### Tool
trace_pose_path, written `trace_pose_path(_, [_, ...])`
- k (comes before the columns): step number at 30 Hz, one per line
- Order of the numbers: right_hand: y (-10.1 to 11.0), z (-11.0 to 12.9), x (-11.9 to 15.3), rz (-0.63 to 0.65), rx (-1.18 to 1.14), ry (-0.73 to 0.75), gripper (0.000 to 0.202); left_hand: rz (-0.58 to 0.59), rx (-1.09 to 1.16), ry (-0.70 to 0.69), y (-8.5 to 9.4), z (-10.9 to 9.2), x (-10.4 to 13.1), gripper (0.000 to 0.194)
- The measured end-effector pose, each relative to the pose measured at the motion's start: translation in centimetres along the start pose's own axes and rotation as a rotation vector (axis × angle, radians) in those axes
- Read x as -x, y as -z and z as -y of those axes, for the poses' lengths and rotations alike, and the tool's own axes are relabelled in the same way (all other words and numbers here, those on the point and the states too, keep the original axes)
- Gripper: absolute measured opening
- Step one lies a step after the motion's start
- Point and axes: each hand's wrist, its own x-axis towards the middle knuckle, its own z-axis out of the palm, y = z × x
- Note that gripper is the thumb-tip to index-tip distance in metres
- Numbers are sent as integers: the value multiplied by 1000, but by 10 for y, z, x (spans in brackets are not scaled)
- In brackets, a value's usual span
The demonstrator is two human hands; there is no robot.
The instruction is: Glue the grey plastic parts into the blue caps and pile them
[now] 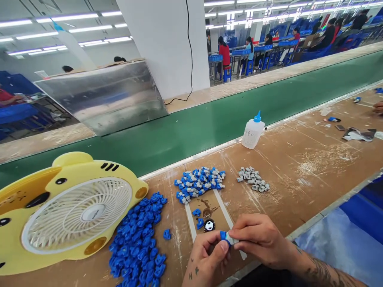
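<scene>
Close to the table's front edge, my left hand [208, 257] pinches a small blue plastic part [224, 236] between thumb and fingers. My right hand [263, 239] grips a small grey part [232, 239] that meets the blue one; fingertips hide how far they are joined. Just beyond my left hand lie a round black-and-silver disc [209, 225] and two loose blue pieces [200, 223]. A pile of blue-and-grey pieces [199, 181] sits farther back. Right of it is a small heap of grey parts [253, 178]. A large heap of blue parts [137, 239] spreads to the left.
A yellow animal-shaped fan [119, 169] stands at the left. A white squeeze bottle [253, 133] with a blue tip is near the green conveyor belt [197, 123]. At the far right, another person's hand [378, 107] shows near scraps. A metal panel [119, 95] leans behind the belt.
</scene>
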Motion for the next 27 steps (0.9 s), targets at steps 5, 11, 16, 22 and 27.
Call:
trace_pose_path(5, [-12, -6, 2, -30, -63, 29, 26, -54, 73, 47, 4, 11, 5, 51])
trace_pose_path(11, [-13, -10, 0, -51, -26, 48, 26, -90, -69, -4, 0, 4, 1, 53])
trace_pose_path(16, [6, -4, -7, 261, 298, 40, 43, -71, -302, -66, 7, 2, 6, 49])
trace_pose_path(22, [21, 9, -22, 566, 488, 82, 33, 36, -191, 40, 9, 11, 3, 49])
trace_pose_path(27, [9, 3, -15, 597, 628, 45, 27, 112, 112, 140, 4, 21, -8, 52])
